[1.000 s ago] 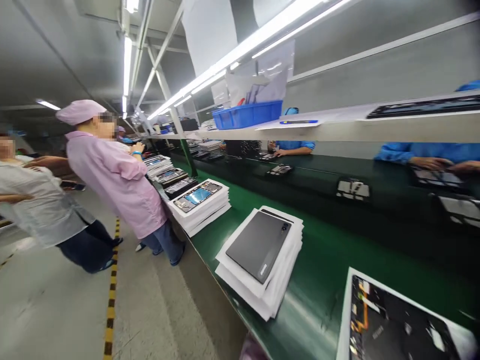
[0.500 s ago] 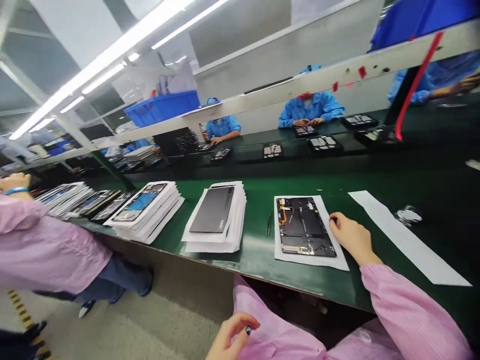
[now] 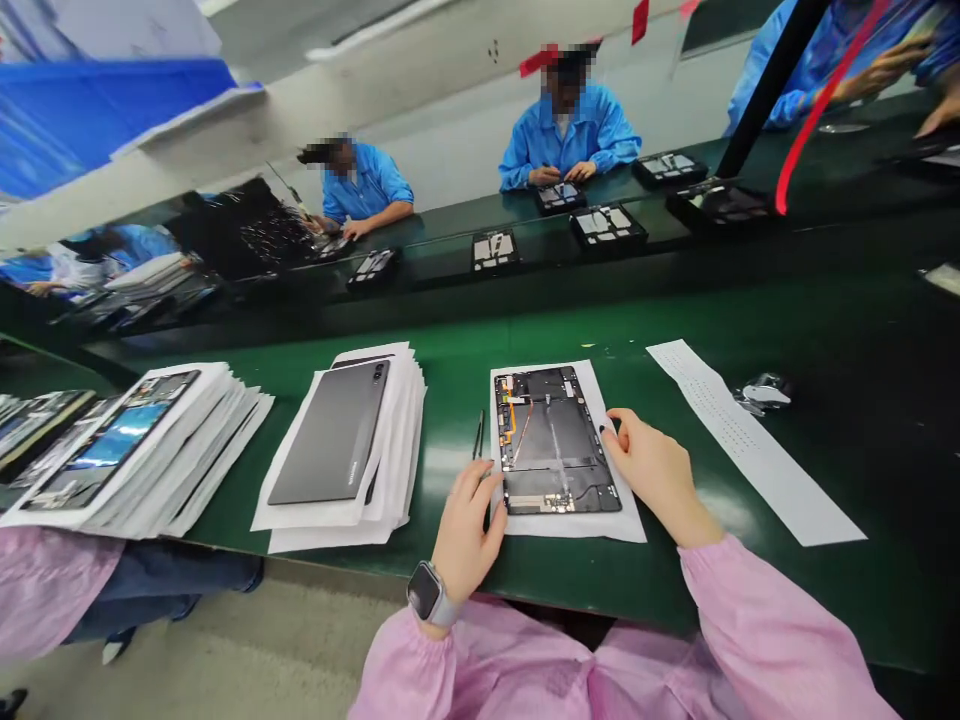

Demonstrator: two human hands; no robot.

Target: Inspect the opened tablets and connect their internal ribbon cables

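Observation:
An opened tablet point(image 3: 555, 430) lies on a white sheet point(image 3: 630, 525) in front of me, its dark inside, orange flex cable and boards facing up. My left hand point(image 3: 469, 525) is at the lower left edge of the tablet, fingers apart and thumb near its corner. At the right edge of the tablet and sheet is my right hand point(image 3: 652, 460), its fingers bent together; what lies between their tips is hidden. Dark tweezers point(image 3: 478, 435) lie just left of the sheet, close to my left fingertips.
Left of me stand a paper-layered stack topped by a closed grey tablet point(image 3: 334, 435) and another topped by an opened device point(image 3: 116, 440). A paper strip point(image 3: 757, 450) and a small clear bag point(image 3: 763, 393) lie right. Co-workers in blue point(image 3: 570, 135) sit opposite.
My left hand has risen from my lap to the tablet's left edge. My right hand stays at the right edge, its fingertips nearer the tablet. My view has turned toward the right.

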